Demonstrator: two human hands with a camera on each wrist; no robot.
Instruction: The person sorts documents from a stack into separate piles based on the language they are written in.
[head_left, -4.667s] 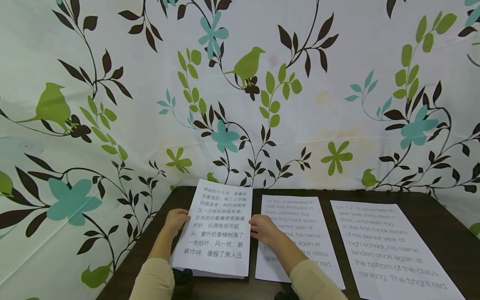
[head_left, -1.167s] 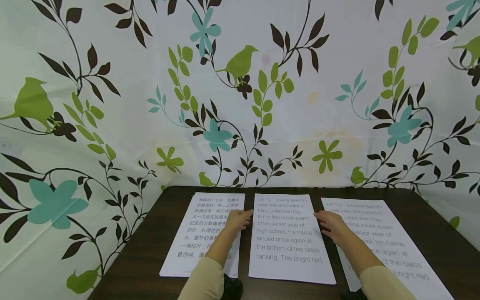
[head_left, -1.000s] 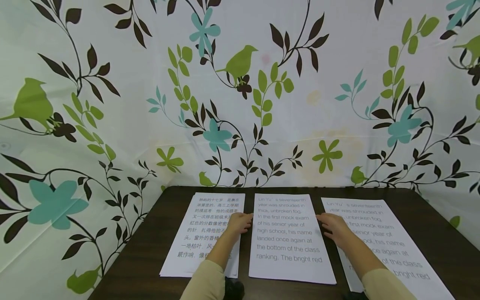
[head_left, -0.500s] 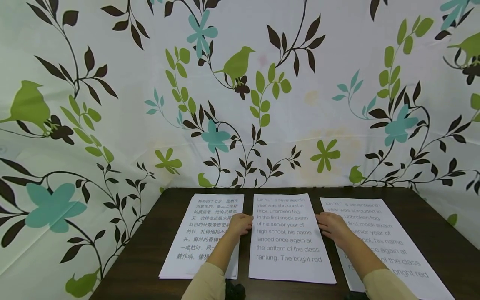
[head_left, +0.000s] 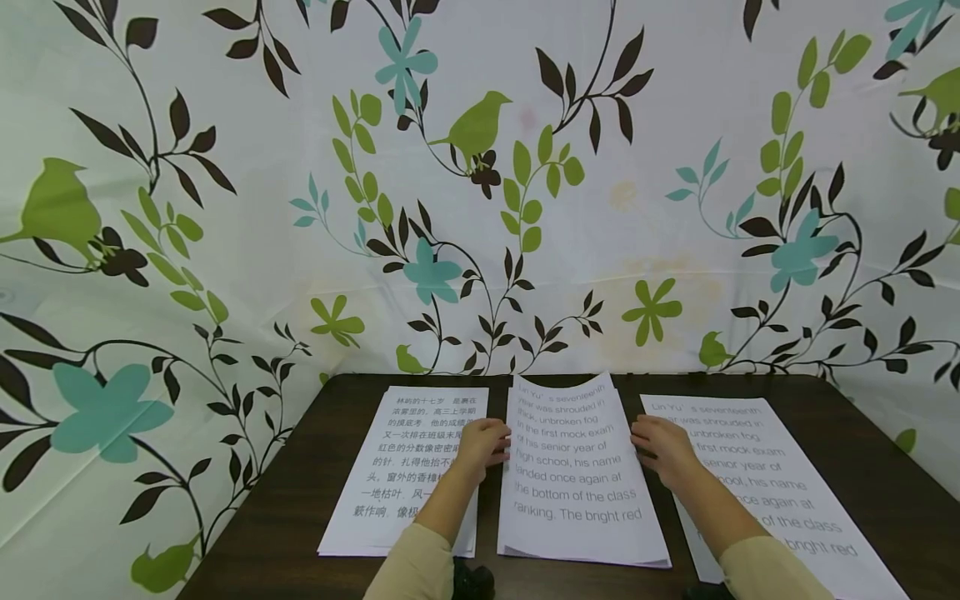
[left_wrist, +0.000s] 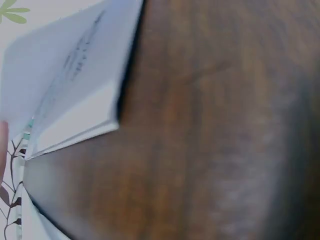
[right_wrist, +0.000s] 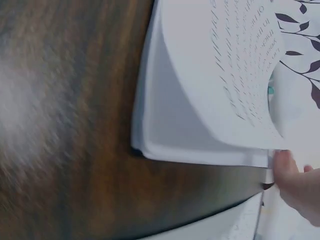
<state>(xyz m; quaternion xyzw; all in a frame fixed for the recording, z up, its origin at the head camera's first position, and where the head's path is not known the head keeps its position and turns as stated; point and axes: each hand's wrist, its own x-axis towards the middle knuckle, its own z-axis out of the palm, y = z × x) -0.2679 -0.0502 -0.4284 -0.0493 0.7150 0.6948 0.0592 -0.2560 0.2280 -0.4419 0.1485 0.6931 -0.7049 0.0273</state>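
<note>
The top printed sheet of paper (head_left: pixel 573 475) on the middle stack is bowed, its far end raised off the paper stack (head_left: pixel 660 560) beneath. My left hand (head_left: pixel 480 446) pinches its left edge; in the left wrist view only a finger shows at the left border, beside the curved sheet (left_wrist: pixel 60 70). On the other side, my right hand (head_left: pixel 666 450) pinches the right edge. The right wrist view has this hand (right_wrist: pixel 300 187) at the corner of the curling sheet (right_wrist: pixel 225 100), with the flatter stack (right_wrist: pixel 170 135) under it.
A stack with Chinese print (head_left: pixel 390 475) lies to the left, partly under my left forearm. An English-printed sheet (head_left: pixel 787 475) lies to the right, partly behind my right arm. Both rest on a dark wooden table (head_left: pixel 277 492). A patterned cloth (head_left: pixel 570 317) hangs behind its far edge.
Earlier the hands held the Chinese-printed stack, which now lies flat at left. They moved right to the middle stack, whose top sheet, flat half a second ago, is now lifted and bowed.
</note>
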